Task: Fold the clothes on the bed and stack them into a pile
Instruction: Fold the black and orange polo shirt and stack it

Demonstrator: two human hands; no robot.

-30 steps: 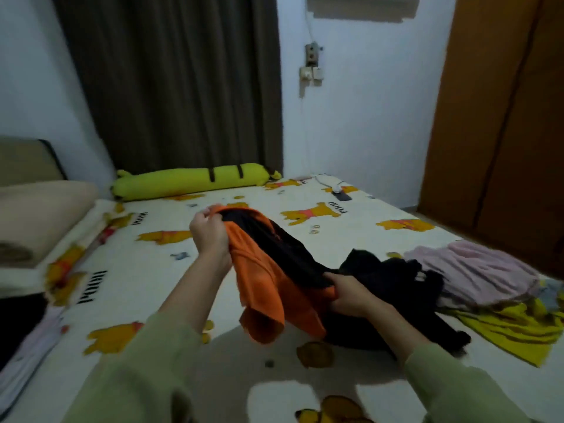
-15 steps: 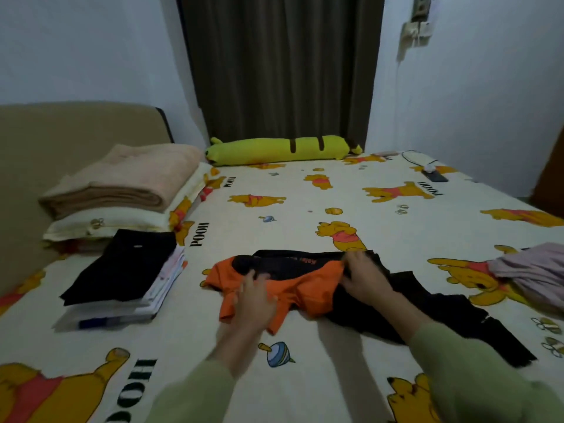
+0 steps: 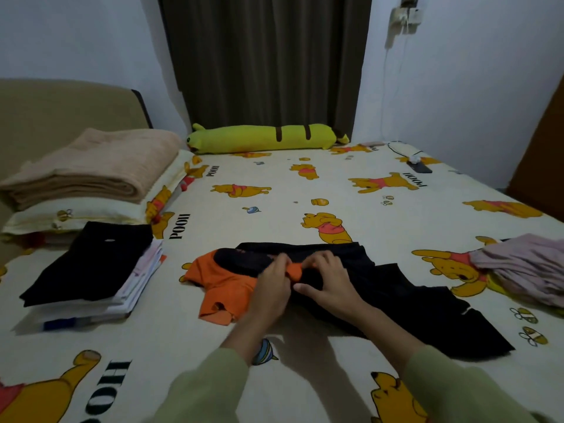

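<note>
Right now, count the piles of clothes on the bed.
2. A folded stack topped in black lies left, by the pillow; an unfolded pinkish heap lies at the right edge, partly cut off.

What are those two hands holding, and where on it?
Both hold the orange-and-black garment lying on the bed. The left hand and right hand pinch a small orange fold near its middle with their fingers.
</note>
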